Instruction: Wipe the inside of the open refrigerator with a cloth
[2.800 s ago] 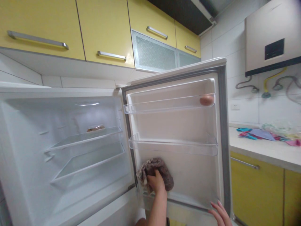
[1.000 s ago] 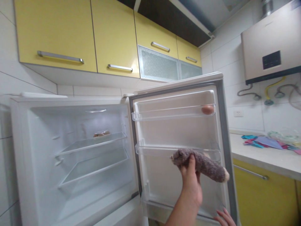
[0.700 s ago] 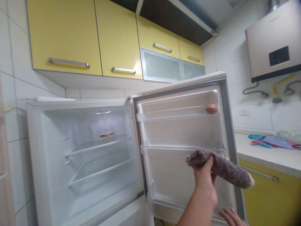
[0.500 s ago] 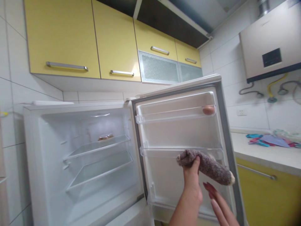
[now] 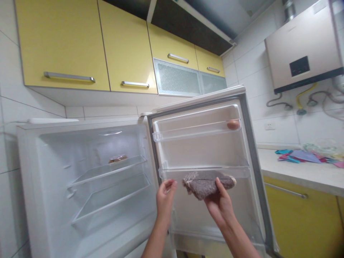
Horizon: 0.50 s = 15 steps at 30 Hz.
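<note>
My right hand [image 5: 220, 208] holds a rolled, speckled purplish-brown cloth [image 5: 205, 185] from below, thumb across its near side. The cloth has a pale right end and a loose, crumpled left end. To the left of it is my left hand [image 5: 166, 199], apart from the cloth, its fingers loosely curled with nothing visible in them. Both hands are in front of the fridge door [image 5: 200, 152], which stands wide open. The cloth covers part of the middle door shelf [image 5: 172, 172].
A brown egg [image 5: 233, 124] sits in the upper door shelf. Inside the fridge [image 5: 29, 179], a small brown item [image 5: 117, 159] rests on the upper glass shelf. Coloured cloths [image 5: 303, 156] lie on the counter [image 5: 271, 161] at right. Yellow cupboards [image 5: 126, 46] hang above.
The cloth has passed from my left hand to my right and moved left, turning nearly level. My left hand has drawn away to the left. The view has shifted slightly right.
</note>
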Available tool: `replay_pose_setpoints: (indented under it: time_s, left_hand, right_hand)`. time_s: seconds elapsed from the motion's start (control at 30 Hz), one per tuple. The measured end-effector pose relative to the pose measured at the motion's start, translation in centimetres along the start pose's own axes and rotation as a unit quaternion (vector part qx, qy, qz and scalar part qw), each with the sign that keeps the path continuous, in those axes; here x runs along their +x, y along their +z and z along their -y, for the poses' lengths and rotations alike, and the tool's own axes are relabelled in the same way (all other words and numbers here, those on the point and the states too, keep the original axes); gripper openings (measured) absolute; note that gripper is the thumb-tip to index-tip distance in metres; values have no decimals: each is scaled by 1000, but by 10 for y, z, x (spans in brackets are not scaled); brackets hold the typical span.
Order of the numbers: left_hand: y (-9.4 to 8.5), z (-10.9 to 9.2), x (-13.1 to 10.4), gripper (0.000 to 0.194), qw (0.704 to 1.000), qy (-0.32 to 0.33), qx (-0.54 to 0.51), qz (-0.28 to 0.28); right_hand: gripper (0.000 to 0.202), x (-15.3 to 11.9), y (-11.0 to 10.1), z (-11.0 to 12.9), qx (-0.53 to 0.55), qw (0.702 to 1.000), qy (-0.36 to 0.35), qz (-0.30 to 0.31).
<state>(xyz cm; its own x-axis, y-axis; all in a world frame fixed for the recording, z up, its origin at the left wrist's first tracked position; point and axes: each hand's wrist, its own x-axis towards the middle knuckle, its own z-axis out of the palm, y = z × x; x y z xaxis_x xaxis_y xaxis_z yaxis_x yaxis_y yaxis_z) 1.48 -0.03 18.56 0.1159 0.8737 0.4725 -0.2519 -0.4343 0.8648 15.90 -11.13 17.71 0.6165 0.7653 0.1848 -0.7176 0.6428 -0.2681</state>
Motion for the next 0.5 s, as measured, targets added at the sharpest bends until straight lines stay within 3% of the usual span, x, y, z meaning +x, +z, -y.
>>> replay_pose_setpoints:
  time_s: [0.07,0.13,0.27,0.4,0.5]
  left_hand:
    - [-19,-1,17,45,998,10,6,-68]
    - [-29,-5,32,54,996,23,16,-89]
    - [-28,-17,48,71,996,60,56,-28]
    - [-23,-22,52,53,991,96,92,11]
    - [-24,-24,52,45,989,96,111,9]
  right_hand:
    - [46,-7,-2,-2,21,1000,-2,-19]
    - [43,-14,-4,1,45,999,7,-14]
    - [56,-18,-18,11,62,997,50,9]
    - [41,-12,-34,10,40,999,23,1]
    - [34,-8,-32,3,56,998,-15,-4]
